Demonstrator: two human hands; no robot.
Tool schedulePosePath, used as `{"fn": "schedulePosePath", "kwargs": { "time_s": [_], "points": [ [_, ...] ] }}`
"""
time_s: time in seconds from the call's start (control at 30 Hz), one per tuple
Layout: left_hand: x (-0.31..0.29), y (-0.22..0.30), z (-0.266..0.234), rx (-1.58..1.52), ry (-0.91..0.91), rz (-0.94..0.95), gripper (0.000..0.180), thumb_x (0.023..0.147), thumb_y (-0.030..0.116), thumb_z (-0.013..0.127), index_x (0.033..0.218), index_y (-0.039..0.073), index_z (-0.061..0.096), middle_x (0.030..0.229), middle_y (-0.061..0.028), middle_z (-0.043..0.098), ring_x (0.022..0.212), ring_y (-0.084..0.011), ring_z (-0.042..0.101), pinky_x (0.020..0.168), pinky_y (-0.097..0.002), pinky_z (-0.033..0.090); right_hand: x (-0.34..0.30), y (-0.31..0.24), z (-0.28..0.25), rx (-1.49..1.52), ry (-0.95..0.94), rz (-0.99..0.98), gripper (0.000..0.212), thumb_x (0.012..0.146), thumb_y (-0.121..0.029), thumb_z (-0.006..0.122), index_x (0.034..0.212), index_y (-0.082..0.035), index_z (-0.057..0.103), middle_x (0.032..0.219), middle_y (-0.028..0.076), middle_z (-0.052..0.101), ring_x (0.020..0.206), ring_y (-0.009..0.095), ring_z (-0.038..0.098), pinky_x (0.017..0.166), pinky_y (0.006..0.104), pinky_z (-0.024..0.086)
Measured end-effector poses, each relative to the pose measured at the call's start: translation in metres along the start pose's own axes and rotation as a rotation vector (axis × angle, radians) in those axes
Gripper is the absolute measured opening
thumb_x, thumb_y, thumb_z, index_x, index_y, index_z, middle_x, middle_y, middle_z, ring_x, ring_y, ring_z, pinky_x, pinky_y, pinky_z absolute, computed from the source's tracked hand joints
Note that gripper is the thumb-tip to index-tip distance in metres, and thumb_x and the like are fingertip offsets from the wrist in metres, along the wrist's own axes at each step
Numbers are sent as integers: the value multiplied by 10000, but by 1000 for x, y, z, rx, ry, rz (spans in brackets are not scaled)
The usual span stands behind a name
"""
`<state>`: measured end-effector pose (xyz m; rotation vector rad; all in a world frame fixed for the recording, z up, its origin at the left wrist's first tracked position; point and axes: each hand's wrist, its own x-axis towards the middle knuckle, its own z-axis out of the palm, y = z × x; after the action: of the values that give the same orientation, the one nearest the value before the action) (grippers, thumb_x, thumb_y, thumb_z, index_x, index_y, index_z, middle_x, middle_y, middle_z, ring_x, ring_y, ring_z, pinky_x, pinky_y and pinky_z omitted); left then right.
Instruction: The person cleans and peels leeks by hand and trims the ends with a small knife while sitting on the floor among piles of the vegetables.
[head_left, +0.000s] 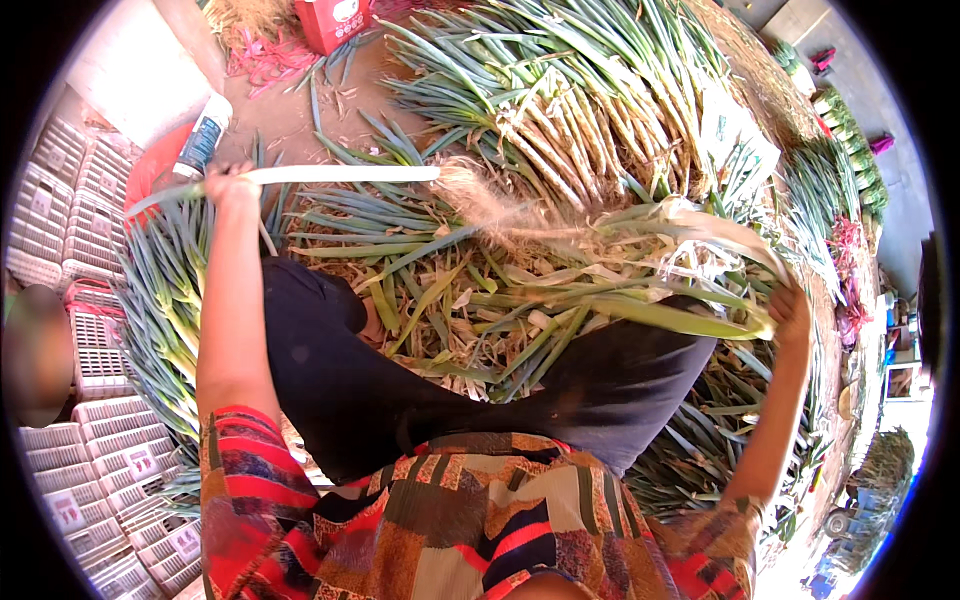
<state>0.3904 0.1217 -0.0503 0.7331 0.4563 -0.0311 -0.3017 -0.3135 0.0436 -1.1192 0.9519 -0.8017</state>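
Observation:
My left hand (pixel 232 187) is closed round a green onion (pixel 350 174) near where its long white stalk meets the green top. The stalk lies level, with its brown roots (pixel 462 190) pointing right. Far to the right, my right hand (pixel 790 312) grips a stripped leaf (pixel 690 318), a pale and green strip blurred by motion. Between my knees lies a heap of peeled leaves and skins (pixel 480 300). Trimmed green onions (pixel 165 300) are stacked beside my left forearm.
A big pile of unpeeled green onions (pixel 600 130) lies ahead. White plastic crates (pixel 100 190) line the left side. A bottle (pixel 203 138) stands past my left hand, and a red box (pixel 333 24) sits at the back. More bundles (pixel 850 150) lie far right.

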Motion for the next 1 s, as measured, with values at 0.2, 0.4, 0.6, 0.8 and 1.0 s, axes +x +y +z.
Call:
{"fn": "schedulePosePath", "kwargs": {
  "time_s": [0.2, 0.4, 0.6, 0.8, 1.0],
  "points": [
    [-28, -20, 4, -96, -90, 35, 350, 936, 312, 387, 634, 150, 317, 525, 40, 280, 422, -122, 250, 463, -297, 277, 77, 54, -65, -1281, 124, 20, 283, 777, -277, 623, 854, -4, 625, 636, 89, 518, 664, 247, 552, 633, 382, 442],
    [-69, -33, 20, -12, -234, -159, 396, 908, 393, 374, 597, 155, 320, 471, 13, 250, 447, -163, 257, 504, -325, 237, 29, 65, 185, -1297, -115, -409, 348, 851, -364, 581, 998, -54, 639, 1007, 147, 610, 976, 310, 582, 852, 395, 449],
    [-79, -48, 21, -61, -659, -334, 424, 921, 426, 351, 600, 148, 369, 469, 12, 262, 471, -161, 282, 520, -307, 244, -21, 106, 353, -1060, -531, -1033, 426, 852, -434, 570, 995, -37, 622, 968, 136, 604, 861, 268, 617, 734, 365, 509],
    [-128, -43, 41, -48, -864, -342, 417, 958, 379, 327, 624, 140, 395, 479, 18, 267, 465, -145, 265, 496, -290, 247, -47, 146, 399, -294, -1115, 270, 420, 900, -391, 550, 1012, 10, 601, 665, 44, 597, 569, 97, 580, 480, 208, 448],
    [-131, -40, 40, -44, -1136, -364, 368, 961, 373, 356, 679, 138, 385, 495, 24, 275, 458, -136, 272, 476, -263, 249, -46, 162, 399, -60, -1060, 631, 369, 896, -319, 576, 1014, 30, 589, 733, 68, 619, 519, 89, 573, 384, 186, 443]
  ]
}}
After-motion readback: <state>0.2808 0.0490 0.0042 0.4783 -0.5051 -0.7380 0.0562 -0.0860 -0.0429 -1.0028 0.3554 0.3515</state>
